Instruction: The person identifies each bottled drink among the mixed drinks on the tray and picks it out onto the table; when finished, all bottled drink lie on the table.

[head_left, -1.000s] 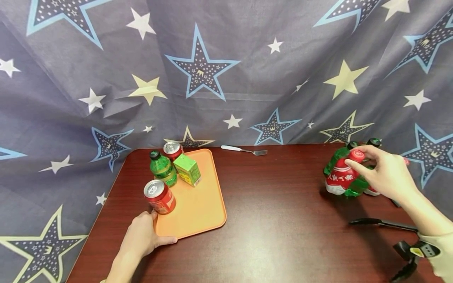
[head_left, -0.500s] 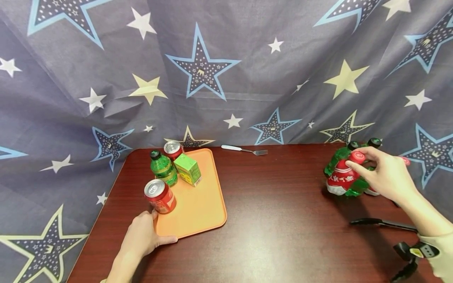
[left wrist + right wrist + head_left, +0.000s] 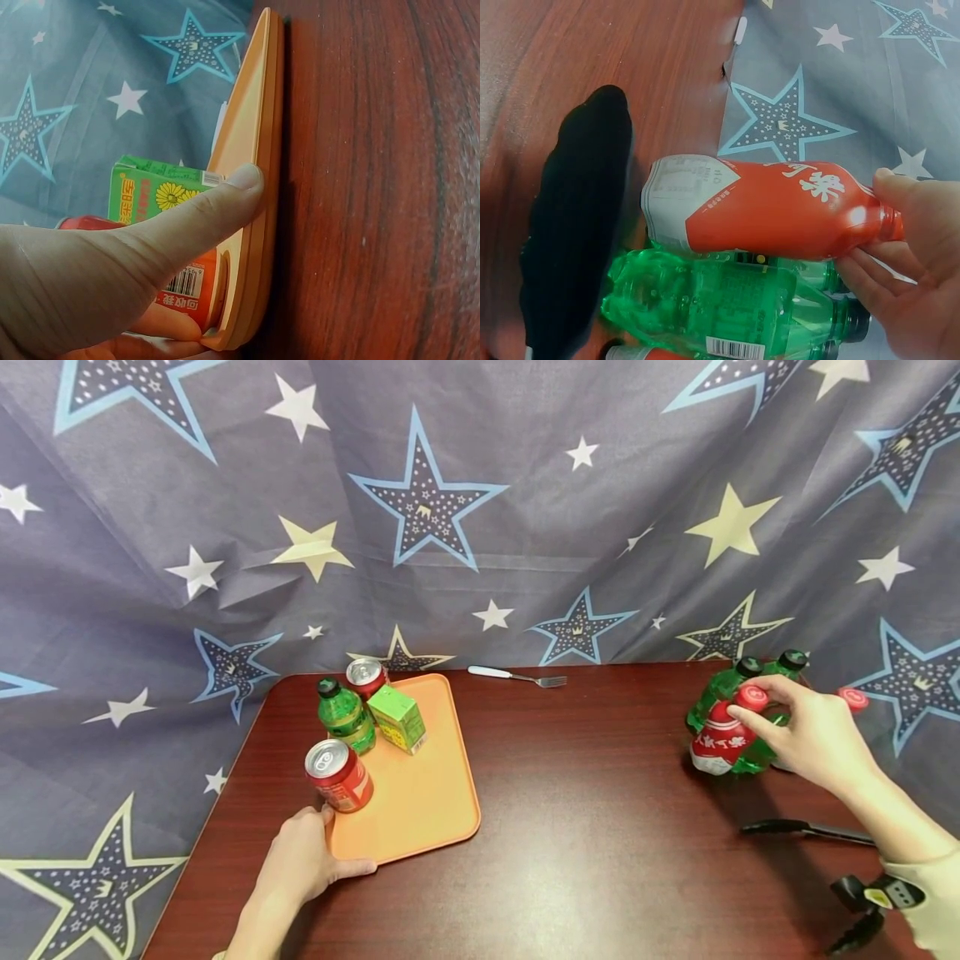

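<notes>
At the near left corner of the orange tray, my left hand grips the rim, thumb along the front edge. In the left wrist view the thumb lies across the rim, with fingers beside a red can. On the tray stand a red soda can, a green bottle, a green drink carton and a second red can. My right hand holds a red-and-white bottle by its neck, just under the red cap. That bottle tilts slightly, its base close over the table.
Several green bottles crowd behind and beside the held bottle, along with another red-capped bottle. A black-headed utensil lies in front of them. A white-handled fork rests by the patterned cloth at the back.
My right hand has shifted very slightly left with the red-and-white bottle, and the red cap behind it shows more. The left hand and tray stay where they were.
</notes>
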A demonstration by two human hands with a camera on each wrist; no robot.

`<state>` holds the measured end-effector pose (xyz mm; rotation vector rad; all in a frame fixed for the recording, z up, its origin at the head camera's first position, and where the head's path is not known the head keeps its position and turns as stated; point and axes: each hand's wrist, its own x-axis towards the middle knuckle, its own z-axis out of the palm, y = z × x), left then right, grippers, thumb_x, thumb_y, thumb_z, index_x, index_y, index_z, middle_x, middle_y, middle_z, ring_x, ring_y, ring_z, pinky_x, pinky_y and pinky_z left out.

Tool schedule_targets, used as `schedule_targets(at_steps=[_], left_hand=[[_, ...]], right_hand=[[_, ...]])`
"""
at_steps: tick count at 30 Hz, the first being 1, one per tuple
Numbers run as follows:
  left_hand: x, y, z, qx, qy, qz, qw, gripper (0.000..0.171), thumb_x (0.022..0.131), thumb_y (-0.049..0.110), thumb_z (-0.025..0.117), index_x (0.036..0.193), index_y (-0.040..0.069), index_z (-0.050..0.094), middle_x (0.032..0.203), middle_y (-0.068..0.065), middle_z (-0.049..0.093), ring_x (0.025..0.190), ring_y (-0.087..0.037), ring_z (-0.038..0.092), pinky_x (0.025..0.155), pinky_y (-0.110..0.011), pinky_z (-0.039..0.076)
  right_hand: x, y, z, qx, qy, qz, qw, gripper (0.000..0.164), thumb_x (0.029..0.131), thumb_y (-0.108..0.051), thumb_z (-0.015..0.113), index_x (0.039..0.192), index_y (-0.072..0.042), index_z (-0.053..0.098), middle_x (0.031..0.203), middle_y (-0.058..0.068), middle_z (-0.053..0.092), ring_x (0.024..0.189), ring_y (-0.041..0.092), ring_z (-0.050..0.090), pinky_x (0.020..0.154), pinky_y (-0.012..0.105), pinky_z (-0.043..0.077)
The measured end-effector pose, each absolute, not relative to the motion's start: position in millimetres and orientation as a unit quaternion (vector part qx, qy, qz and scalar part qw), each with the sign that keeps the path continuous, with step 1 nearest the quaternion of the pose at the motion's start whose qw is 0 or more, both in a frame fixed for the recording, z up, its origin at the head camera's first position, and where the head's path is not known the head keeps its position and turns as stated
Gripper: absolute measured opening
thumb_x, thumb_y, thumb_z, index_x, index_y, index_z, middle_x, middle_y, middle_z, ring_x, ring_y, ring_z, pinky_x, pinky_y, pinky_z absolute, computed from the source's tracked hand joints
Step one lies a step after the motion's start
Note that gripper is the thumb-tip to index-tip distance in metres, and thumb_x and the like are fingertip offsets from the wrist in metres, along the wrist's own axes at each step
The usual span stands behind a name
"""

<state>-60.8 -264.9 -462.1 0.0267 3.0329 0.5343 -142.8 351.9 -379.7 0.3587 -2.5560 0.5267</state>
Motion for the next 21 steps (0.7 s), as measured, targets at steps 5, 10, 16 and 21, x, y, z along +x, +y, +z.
schedule_targets(at_steps=[5,10,16,21], left_hand=[[-61.0,-264.5,-461.6,0.006,0.984,0.172,0.034,0.097,0.058,0.058,0.101,0.123,-0.006,0.068,0.097,-0.02,0.07,0.091,-0.041,0.071,0.084,-0.059,0.059],[-61.6,-264.7,-462.1,0.006,0.985,0.168,0.039,0.101,0.059,0.059,0.1,0.126,-0.008,0.067,0.098,-0.019,0.069,0.09,-0.04,0.071,0.085,-0.059,0.059],[-60.2,-265.6,-463.4,0.008,0.985,0.172,0.034,0.1,0.058,0.058,0.1,0.126,-0.008,0.068,0.097,-0.019,0.069,0.09,-0.04,0.071,0.084,-0.059,0.059],[-60.0,-265.8,-462.5,0.007,0.984,0.173,0.034,0.101,0.058,0.059,0.1,0.126,-0.008,0.067,0.098,-0.02,0.069,0.09,-0.04,0.071,0.084,-0.06,0.059]], right_hand=[[-141.9,351.1,-380.5,0.126,-0.942,0.189,0.247,0.04,0.079,-0.013,0.093,0.113,-0.002,0.073,0.085,0.019,0.079,0.059,-0.004,0.055,0.053,0.017,0.037],[-141.2,348.5,-383.0,0.129,-0.943,0.184,0.244,0.042,0.079,-0.014,0.092,0.115,-0.004,0.072,0.083,0.018,0.078,0.055,0.005,0.057,0.05,0.019,0.037],[-142.3,346.0,-387.2,0.139,-0.942,0.182,0.244,0.042,0.079,-0.013,0.092,0.115,-0.005,0.072,0.087,0.019,0.079,0.064,0.032,0.071,0.055,0.016,0.041],[-143.8,345.0,-388.8,0.142,-0.942,0.181,0.243,0.042,0.08,-0.014,0.092,0.115,-0.005,0.072,0.087,0.017,0.079,0.06,0.023,0.067,0.055,0.017,0.04]])
